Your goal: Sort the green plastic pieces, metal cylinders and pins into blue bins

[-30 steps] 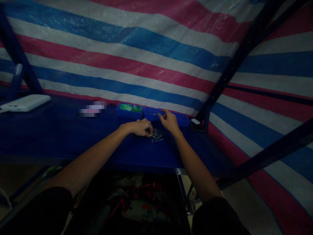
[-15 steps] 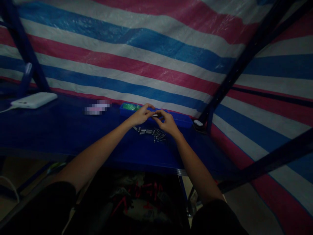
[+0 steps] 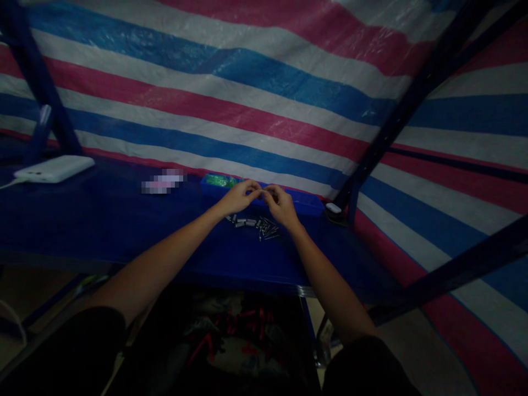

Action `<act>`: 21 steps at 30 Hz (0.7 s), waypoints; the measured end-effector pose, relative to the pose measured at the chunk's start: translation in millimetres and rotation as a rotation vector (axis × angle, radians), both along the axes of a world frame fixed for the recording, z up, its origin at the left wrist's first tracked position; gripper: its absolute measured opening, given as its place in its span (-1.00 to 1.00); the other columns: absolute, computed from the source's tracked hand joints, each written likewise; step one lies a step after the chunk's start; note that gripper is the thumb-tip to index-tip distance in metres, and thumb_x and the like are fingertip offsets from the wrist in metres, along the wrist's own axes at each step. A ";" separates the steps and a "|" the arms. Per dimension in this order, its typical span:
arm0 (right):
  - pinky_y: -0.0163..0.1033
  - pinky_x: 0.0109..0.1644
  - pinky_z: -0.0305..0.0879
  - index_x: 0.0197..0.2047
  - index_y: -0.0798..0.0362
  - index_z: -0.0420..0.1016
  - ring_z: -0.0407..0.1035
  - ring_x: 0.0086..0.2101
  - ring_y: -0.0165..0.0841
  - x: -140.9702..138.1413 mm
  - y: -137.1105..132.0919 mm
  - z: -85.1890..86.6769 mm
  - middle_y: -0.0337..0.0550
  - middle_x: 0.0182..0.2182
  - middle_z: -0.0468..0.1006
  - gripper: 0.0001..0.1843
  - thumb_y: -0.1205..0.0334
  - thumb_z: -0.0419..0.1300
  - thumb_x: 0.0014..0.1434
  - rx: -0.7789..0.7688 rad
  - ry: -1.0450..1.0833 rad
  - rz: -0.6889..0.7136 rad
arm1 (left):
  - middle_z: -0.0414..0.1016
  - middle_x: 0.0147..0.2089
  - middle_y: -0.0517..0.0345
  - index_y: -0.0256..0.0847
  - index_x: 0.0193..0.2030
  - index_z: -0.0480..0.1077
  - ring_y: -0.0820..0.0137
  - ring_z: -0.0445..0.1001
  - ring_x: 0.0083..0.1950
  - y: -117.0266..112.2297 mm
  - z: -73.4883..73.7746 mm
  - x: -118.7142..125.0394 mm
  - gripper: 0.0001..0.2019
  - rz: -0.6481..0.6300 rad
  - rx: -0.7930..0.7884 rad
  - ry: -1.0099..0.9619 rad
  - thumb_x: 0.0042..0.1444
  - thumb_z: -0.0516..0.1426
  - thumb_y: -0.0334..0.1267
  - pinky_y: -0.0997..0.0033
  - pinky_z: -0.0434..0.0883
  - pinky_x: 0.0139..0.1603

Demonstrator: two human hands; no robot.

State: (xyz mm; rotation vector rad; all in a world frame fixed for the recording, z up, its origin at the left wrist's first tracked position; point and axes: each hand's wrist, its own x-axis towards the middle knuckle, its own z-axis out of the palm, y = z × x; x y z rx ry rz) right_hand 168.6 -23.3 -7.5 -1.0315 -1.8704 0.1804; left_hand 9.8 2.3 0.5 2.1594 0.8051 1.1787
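Note:
Above the blue table, my left hand (image 3: pixel 240 197) and my right hand (image 3: pixel 281 204) meet at the fingertips, both closed in a pinch. A small shiny metal piece showed between them a moment before; now the fingers mostly hide it. Just below the hands, short metal cylinders (image 3: pixel 250 223) lie in a loose row on the tabletop. To their right is a small pile of thin metal pins (image 3: pixel 270 230). Behind the hands stands a long blue tray (image 3: pixel 305 202), with green plastic packaging (image 3: pixel 220 180) in its left part.
A white power bank (image 3: pixel 55 169) with a cable lies at the far left of the blue table (image 3: pixel 103 220). A blurred pink item (image 3: pixel 164 181) is nearer the tray. A small white case (image 3: pixel 333 208) sits by the right post. Striped sheeting (image 3: pixel 206 110) hangs behind.
The fingertips have drawn together, and the shiny metal piece between them is now mostly covered. The cylinders and pins on the table have not moved.

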 end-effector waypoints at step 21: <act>-0.34 -0.44 0.16 -0.12 0.06 0.34 0.24 -0.57 -0.44 -2.9 -4.3 1.3 -0.31 -0.58 0.35 -0.71 0.10 0.03 0.13 0.108 -0.022 -0.052 | 0.45 -0.29 0.06 -0.28 -0.32 0.29 0.39 0.41 -0.21 -1.6 -0.9 2.0 -0.82 0.094 0.045 0.003 0.12 -0.03 -0.21 0.35 0.32 -0.14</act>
